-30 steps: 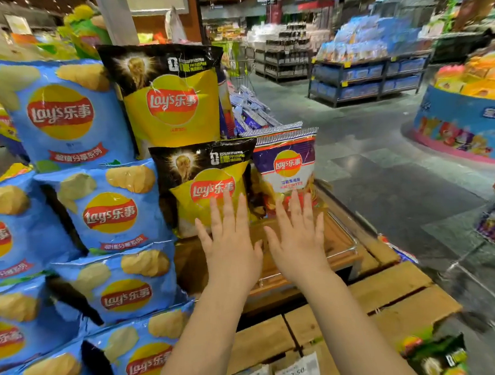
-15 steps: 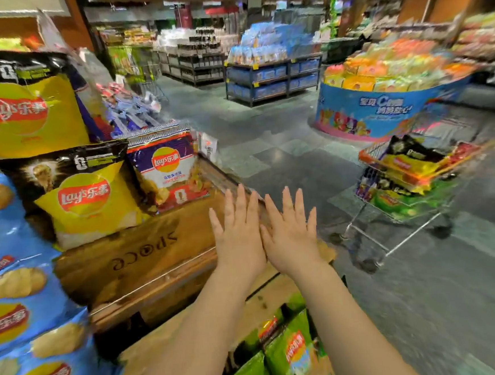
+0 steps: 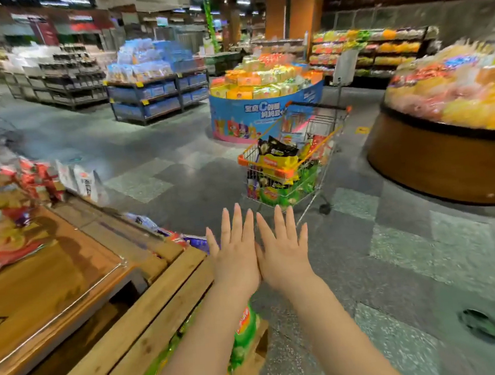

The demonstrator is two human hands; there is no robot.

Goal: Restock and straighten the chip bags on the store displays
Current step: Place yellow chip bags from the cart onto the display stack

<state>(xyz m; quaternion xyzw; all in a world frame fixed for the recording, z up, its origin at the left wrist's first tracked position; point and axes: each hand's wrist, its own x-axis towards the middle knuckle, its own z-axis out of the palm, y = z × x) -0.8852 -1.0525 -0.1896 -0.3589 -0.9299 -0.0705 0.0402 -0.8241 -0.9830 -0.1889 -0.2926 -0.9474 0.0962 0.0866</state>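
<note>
Wooden display stand (image 3: 56, 291) fills the left w/ blurred chip bags (image 3: 10, 200) on its upper-left part. Round wooden bin (image 3: 446, 165) sits far right. Shopping cart (image 3: 295, 166) stands mid-aisle on the floor, loaded w/ more bags, well apart from the stand. Green chip bag (image 3: 246, 332) lies in the stand's lower slatted tier, under the left forearm. Left hand (image 3: 235, 256) & right hand (image 3: 284, 252) are flat, fingers straight, side by side & touching, holding nothing.
</note>
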